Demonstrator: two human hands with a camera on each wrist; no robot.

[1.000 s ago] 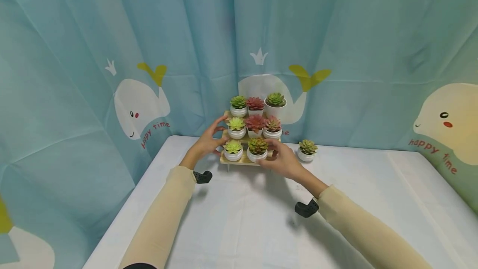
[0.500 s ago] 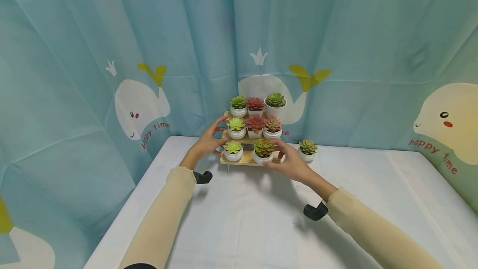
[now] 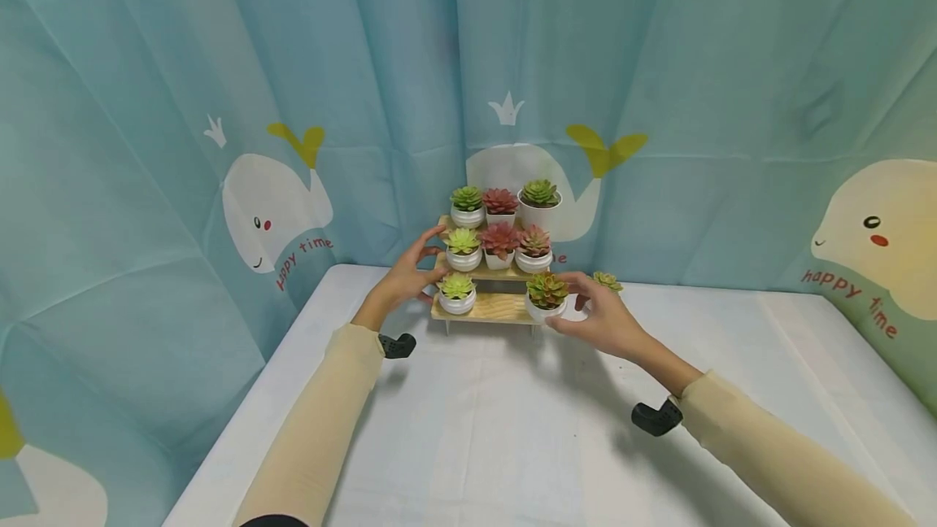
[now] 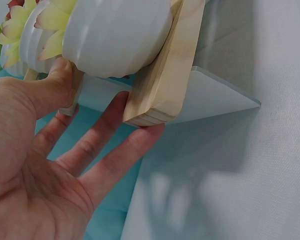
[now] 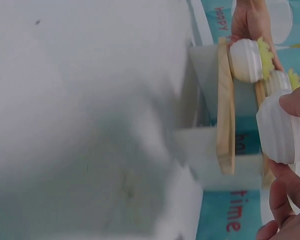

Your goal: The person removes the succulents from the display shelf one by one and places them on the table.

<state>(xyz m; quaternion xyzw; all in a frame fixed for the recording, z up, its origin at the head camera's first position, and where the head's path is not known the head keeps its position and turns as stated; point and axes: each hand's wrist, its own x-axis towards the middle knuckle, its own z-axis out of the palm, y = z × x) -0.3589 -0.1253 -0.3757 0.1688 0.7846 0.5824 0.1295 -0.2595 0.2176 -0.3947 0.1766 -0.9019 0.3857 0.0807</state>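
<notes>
A small three-tier wooden plant stand (image 3: 498,309) holds several potted artificial succulents. My left hand (image 3: 398,279) grips the stand's left end; in the left wrist view, the thumb (image 4: 60,82) lies at the middle board while other fingertips touch the bottom board's end. My right hand (image 3: 603,320) pinches the white pot of a green-and-reddish succulent (image 3: 546,293) at the right end of the bottom tier. Seen from the right wrist, this white pot (image 5: 280,127) is off the bottom board. A yellow-green succulent (image 3: 457,291) sits at that tier's left end.
Another green succulent (image 3: 607,280) stands on the table right of the stand, mostly hidden behind my right hand. The white-covered table (image 3: 468,429) meets a blue whale-print curtain (image 3: 395,104) close behind the stand.
My right hand has moved right with the green-and-reddish succulent, from the middle of the bottom tier to its right end. My left hand has stayed at the stand.
</notes>
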